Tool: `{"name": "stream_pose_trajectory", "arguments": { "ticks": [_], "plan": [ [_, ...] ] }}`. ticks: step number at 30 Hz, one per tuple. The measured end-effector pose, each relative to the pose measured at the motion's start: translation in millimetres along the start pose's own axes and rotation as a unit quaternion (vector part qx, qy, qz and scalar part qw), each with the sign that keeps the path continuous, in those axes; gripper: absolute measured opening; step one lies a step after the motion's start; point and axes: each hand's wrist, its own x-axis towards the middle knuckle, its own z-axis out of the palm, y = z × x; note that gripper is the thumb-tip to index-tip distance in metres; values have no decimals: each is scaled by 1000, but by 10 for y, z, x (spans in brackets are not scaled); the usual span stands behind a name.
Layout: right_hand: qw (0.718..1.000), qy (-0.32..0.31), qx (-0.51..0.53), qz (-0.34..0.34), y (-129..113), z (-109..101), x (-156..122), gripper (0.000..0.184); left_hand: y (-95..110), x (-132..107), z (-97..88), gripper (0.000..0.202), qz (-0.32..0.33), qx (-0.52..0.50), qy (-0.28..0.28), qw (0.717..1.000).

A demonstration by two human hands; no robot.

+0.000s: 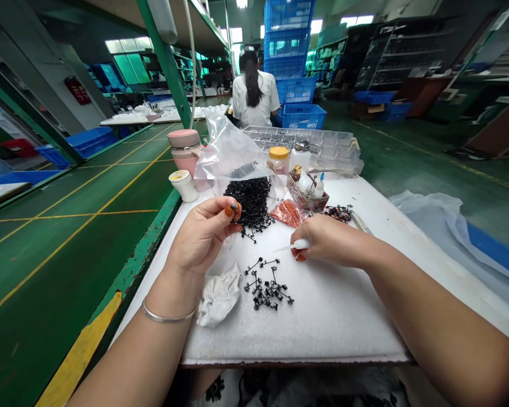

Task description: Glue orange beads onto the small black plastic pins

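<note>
My left hand [206, 233] is raised over the white foam board [331, 316], its thumb and fingers pinched on a small black plastic part [234, 208]. My right hand [328, 240] rests on the board, closed around a thin white pointed tool [294, 245] whose tip aims left. A heap of black parts [251, 202] spills from a clear plastic bag [229, 150] just beyond my left hand. A smaller cluster of black parts [268, 289] lies on the board between my forearms. A crumpled white cloth [219, 297] sits under my left wrist.
Behind the heap stand a pink cup [185, 148], a white jar [184, 185], a yellow-lidded jar [279, 159], small bottles, an orange packet [287, 212] and clear trays [322, 144]. A green conveyor belt [68, 215] runs on the left. A person in white sits farther back by blue crates [289, 51].
</note>
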Motion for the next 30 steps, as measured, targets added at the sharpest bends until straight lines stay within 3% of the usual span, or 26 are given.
{"name": "stream_pose_trajectory", "arguments": {
  "ticks": [10,15,21,30],
  "plan": [
    [997,5,-69,-23,8,90,9,11,-21,18,-33,21,-7,6,2,1000],
    [992,64,111,-21,-66,-45,-59,11,-46,11,-2,22,-27,40,-2,999],
    [915,138,379,-29,-114,-88,-82,8,-107,-9,70,21,-70,88,-31,993],
    [838,116,527,-79,-78,-31,-56,18,-188,-59,116,16,-90,115,-91,985]
  ]
}}
